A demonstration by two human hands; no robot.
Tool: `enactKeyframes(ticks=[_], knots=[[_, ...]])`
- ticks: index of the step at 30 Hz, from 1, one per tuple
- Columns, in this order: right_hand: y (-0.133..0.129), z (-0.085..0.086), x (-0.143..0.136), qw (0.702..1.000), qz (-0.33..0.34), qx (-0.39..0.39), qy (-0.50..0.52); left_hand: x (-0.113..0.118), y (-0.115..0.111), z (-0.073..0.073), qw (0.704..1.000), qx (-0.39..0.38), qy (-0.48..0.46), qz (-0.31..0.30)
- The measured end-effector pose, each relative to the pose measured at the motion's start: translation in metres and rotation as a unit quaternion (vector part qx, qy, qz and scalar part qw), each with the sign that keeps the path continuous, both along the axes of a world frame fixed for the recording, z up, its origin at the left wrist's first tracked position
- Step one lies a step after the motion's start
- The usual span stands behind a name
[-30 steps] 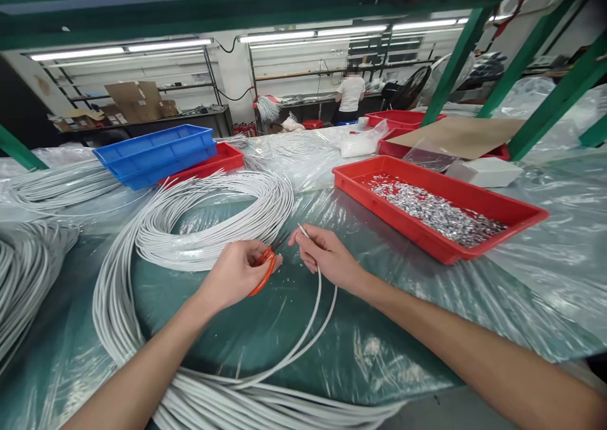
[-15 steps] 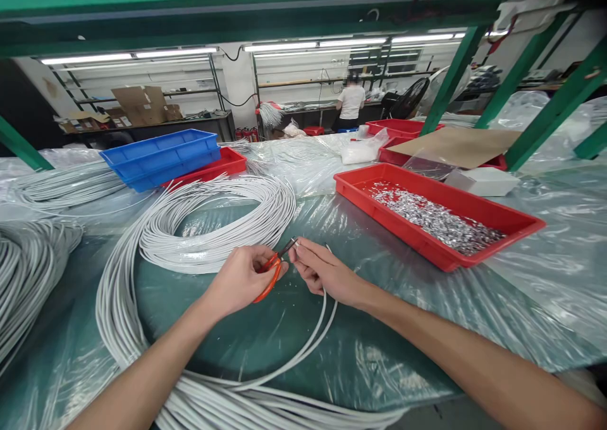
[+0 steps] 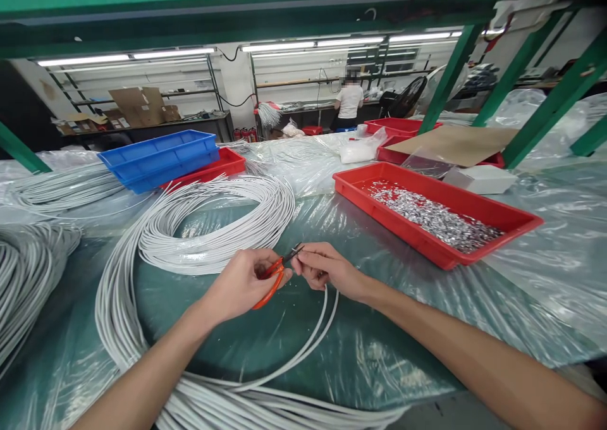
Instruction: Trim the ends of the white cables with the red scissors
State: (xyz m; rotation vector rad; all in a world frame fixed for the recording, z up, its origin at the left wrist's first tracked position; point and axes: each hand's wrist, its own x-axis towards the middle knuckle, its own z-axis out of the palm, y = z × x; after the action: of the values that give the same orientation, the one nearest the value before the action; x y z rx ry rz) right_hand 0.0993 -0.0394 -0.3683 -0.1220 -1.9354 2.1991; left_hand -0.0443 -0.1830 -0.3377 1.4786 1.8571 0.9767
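Note:
My left hand (image 3: 244, 286) is closed round the orange handles of a pair of scissors (image 3: 272, 289), whose dark blades point up and right. The blade tips reach the fingers of my right hand (image 3: 334, 270), which is pinched shut on a white cable (image 3: 318, 329). Two strands of it hang below that hand and curve down left to a large bundle. What lies right at the blade tips is too small to make out. Behind my left hand lies a coil of white cable (image 3: 218, 253) on the plastic-covered table (image 3: 379, 354).
To the right, a red tray (image 3: 393, 218) holds many small shiny metal pieces. A blue tray (image 3: 161, 158) rests on another red tray (image 3: 232, 161) at back left. More cable coils (image 3: 28, 278) lie far left. Green posts (image 3: 448, 76) rise at right. A person (image 3: 349, 101) stands in the background.
The scissors have tilted a little flatter, and their tips and the right hand's fingers sit slightly lower. Both hands keep their hold.

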Motion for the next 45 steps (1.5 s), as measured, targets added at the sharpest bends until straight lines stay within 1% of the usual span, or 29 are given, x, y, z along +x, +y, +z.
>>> enactKeyframes(ticks=[5,10,12,15,19,23,25,27,30,35,37,39,40,42,45], knots=[[0.0,0.003,0.002,0.999,0.028,-0.014,0.013,0.0,-0.002,0.002,1.0,0.006,0.023,-0.014],[0.001,0.004,0.003,0.999,0.05,-0.014,0.015,-0.002,-0.003,0.002,0.997,0.024,0.073,-0.021],[0.002,0.004,0.003,0.998,0.056,-0.015,0.017,-0.002,-0.003,0.003,0.997,0.028,0.072,-0.026],[0.003,0.004,0.003,0.998,0.058,-0.014,0.017,-0.001,-0.004,0.003,0.997,0.026,0.061,-0.031],[0.003,0.007,0.004,0.998,0.053,-0.015,0.02,0.0,-0.005,0.004,0.999,0.015,0.044,-0.022],[0.005,0.009,0.004,0.997,0.047,-0.053,0.013,-0.002,-0.004,0.004,0.999,0.009,0.042,-0.016],[0.006,0.008,0.004,0.998,0.035,-0.057,0.013,-0.003,-0.003,0.004,0.999,0.009,0.048,-0.014],[0.007,0.006,0.002,0.999,0.017,-0.028,0.023,-0.003,-0.004,0.004,0.999,0.008,0.051,-0.012],[0.009,0.004,0.001,0.998,-0.02,0.039,0.05,-0.003,-0.005,0.003,0.999,0.003,0.053,-0.003],[0.006,0.008,0.002,0.983,-0.083,0.138,0.083,-0.003,-0.006,0.002,0.999,0.003,0.042,0.0],[0.002,0.011,0.004,0.97,-0.121,0.192,0.091,-0.002,-0.006,0.003,1.0,-0.002,0.025,0.003],[-0.003,0.012,0.005,0.939,-0.176,0.274,0.109,-0.001,-0.005,0.004,1.0,-0.018,-0.005,0.011],[-0.005,0.012,0.006,0.915,-0.206,0.323,0.125,0.0,-0.005,0.005,0.999,-0.027,-0.025,0.015],[-0.007,0.009,0.005,0.853,-0.254,0.423,0.169,0.004,-0.004,0.006,0.997,-0.044,-0.063,0.021],[-0.007,0.003,0.003,0.756,-0.294,0.543,0.217,0.009,-0.003,0.007,0.992,-0.062,-0.102,0.038]])
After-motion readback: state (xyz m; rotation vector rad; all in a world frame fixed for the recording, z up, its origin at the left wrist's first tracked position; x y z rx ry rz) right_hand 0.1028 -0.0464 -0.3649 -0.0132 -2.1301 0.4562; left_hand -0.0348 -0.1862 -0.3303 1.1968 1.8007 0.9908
